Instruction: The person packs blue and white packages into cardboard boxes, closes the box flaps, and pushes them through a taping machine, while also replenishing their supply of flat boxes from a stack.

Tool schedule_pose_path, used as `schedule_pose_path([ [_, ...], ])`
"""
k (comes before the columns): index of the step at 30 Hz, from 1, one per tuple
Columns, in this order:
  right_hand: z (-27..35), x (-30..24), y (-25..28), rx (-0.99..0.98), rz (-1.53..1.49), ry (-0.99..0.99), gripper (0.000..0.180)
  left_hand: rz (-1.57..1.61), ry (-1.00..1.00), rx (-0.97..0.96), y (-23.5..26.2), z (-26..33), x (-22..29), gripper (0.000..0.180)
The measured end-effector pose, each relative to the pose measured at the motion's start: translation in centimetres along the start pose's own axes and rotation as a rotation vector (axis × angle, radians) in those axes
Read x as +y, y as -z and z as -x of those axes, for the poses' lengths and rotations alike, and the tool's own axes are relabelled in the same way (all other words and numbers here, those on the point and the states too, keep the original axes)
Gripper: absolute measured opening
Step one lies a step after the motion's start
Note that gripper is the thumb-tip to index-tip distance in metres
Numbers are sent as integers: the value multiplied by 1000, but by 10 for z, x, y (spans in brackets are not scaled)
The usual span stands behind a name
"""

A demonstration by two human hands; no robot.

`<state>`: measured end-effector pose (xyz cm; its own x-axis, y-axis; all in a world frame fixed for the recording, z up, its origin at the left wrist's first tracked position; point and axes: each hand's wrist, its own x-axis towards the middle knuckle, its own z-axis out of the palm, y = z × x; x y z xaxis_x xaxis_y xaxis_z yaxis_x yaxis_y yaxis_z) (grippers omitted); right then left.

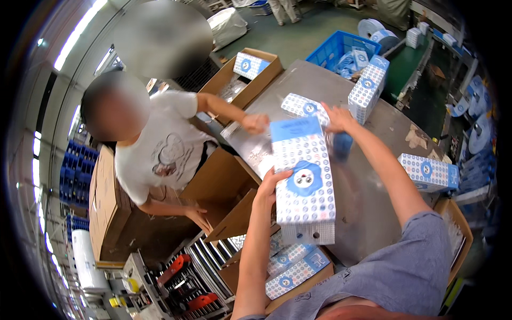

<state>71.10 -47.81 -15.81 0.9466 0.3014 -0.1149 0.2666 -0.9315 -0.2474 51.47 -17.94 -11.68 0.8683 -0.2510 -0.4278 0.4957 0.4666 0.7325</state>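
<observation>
Head view looks down on a grey metal table [368, 208], and everything below is placed against it. Near its front edge the left hand [268, 186] grips one tall pack of tissues [304, 178], white with small blue dots and a blue round emblem; the fingers are wrapped around the pack's left side, clamped on it, and the pack stands nearly upright, tipped a little, above an open carton [296, 269] that sits just below the table's front edge with more packs lying flat inside. The hold looks like a one-sided pinch on a long, soft pack, so I judge it could twist or slide out and drop crooked onto the packs in the carton. Farther across the table the right hand [337, 117] is stretched out with fingers spread, resting on or just over a second pack [301, 105]; motion blur there leaves it unclear whether it has closed on anything. Reaching that far while the other arm carries a load could nudge the tall stack of packs [367, 88] standing toward the table's far right corner. Another pack [429, 172] lies at the table's right edge. At the table's left side a co-worker's hand [255, 123] reaches in close to the same pack, so the two hands could bump.
</observation>
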Motion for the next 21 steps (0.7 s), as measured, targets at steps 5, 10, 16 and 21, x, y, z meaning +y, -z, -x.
schedule_pose_path([
  [5,167,-68,-14,-44,72,-72,118,-361,-518,-26,35,171,-9,73],
  [10,173,-90,-30,47,-60,272,122,-574,-572,296,12,288,-21,68],
  [16,185,-93,11,129,-875,342,103,-1068,-528,575,58,343,-84,69],
  [21,227,-172,51,-201,-1737,411,82,-1715,-227,447,89,273,-177,73],
])
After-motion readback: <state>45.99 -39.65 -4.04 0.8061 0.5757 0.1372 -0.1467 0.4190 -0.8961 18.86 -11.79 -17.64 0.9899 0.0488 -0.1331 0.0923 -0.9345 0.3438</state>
